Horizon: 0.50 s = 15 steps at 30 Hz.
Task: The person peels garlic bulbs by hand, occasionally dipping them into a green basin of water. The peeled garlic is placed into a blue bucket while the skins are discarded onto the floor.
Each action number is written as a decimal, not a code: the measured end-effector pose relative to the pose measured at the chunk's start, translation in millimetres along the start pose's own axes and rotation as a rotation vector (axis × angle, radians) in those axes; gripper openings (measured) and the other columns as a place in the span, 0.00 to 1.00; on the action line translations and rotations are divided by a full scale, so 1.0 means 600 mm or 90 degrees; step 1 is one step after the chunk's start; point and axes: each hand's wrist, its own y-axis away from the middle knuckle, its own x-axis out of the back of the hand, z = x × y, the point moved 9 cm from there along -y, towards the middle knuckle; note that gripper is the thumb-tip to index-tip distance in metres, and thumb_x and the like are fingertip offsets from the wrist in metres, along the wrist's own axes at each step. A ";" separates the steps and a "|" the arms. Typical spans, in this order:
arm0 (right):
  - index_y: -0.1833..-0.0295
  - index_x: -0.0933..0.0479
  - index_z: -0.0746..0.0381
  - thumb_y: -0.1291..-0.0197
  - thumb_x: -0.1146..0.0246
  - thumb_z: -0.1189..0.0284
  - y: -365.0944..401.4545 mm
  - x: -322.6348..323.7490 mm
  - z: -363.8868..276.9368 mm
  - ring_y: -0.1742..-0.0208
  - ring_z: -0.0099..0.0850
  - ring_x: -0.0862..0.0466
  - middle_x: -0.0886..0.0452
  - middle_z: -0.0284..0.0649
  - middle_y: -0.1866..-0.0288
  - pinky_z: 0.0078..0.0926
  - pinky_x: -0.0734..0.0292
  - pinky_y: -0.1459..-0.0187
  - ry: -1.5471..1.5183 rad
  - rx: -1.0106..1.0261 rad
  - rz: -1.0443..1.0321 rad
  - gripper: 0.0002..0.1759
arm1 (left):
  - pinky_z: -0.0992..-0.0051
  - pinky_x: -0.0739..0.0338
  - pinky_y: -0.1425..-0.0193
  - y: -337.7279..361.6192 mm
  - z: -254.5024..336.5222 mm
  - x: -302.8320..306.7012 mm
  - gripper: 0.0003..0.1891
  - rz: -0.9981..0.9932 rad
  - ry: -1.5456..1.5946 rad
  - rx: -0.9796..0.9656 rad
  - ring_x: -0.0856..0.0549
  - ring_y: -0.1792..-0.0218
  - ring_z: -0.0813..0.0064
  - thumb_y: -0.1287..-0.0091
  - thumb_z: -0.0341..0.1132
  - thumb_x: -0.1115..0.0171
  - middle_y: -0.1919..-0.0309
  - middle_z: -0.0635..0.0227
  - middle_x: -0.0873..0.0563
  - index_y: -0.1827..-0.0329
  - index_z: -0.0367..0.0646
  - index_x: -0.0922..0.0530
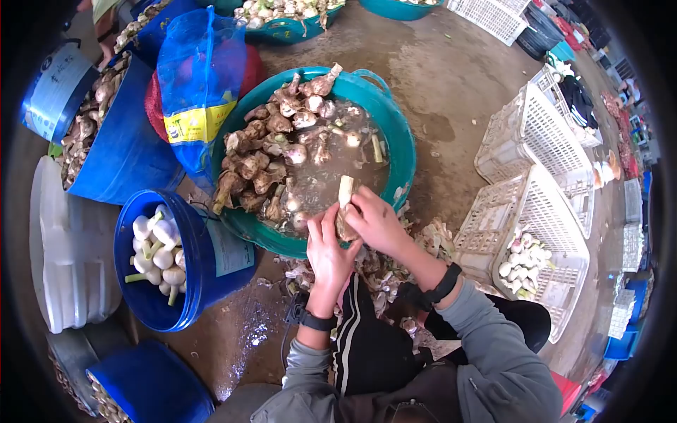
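Over the near rim of a green tub (407,151), my two hands meet around one garlic bulb (345,192) whose pale cut stem points up. My left hand (328,250) is closed around its lower left side. The fingers of my right hand (375,220) press on the brownish skin from the right. Part of the bulb is hidden behind the fingers. Unpeeled, muddy garlic bulbs (262,163) are heaped in the tub's left half. Murky water (338,176) fills the rest, with a few bulbs and a loose stem piece (377,149) in it.
A blue bucket (224,243) of peeled white garlic stands left of the tub. White crates (486,236) stand to the right, one holding white garlic (525,264). Peeled skins (384,282) litter the floor by my legs. More blue tubs (127,141) of garlic stand far left.
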 end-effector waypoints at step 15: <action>0.56 0.24 0.66 0.33 0.47 0.63 0.034 -0.065 0.084 0.74 0.15 0.31 0.25 0.27 0.72 0.17 0.36 0.73 -0.685 -0.371 -0.113 0.16 | 0.71 0.31 0.39 0.008 -0.050 -0.016 0.39 -0.067 0.518 0.167 0.27 0.43 0.71 0.49 0.20 0.40 0.43 0.59 0.29 0.31 0.42 0.43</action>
